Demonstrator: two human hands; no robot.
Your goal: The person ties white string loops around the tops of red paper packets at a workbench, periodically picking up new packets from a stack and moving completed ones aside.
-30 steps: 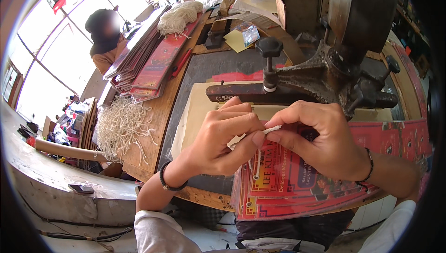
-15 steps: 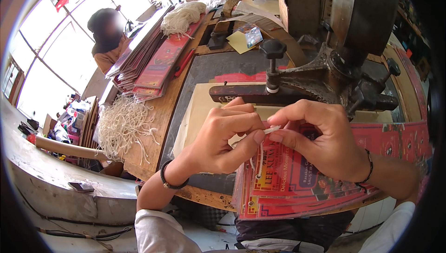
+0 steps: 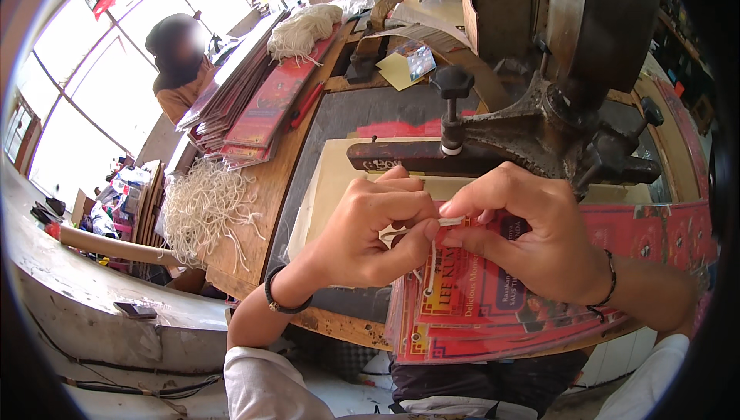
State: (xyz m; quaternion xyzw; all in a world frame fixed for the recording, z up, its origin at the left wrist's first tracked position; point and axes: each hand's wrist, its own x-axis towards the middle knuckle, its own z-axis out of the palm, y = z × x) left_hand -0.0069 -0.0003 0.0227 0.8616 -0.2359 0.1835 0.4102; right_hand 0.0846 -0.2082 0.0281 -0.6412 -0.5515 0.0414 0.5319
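Card stack (image 3: 493, 304) before press machine (image 3: 555, 119)

Bright daylight through tall windows (image 3: 100, 73) (left side) — long wooden workbench (image 3: 254, 212), cluttered workshop beyond

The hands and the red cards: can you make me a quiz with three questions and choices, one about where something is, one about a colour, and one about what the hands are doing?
1. Where is the loose pile of white string?
A. On the wooden bench, to the person's left
B. On top of the machine
C. In the right hand

2. What colour are the cards under the hands?
A. Blue
B. Mainly red
C. Green

3. What are the left hand and right hand doing?
A. Lying flat and apart
B. Both gripping the machine
C. Pinching a white cord between fingertips, close together

Answers:
1 A, the pile lies at the bench's left edge.
2 B, the stack shows red with gold print.
3 C, thumbs and forefingers meet on the cord above the cards.
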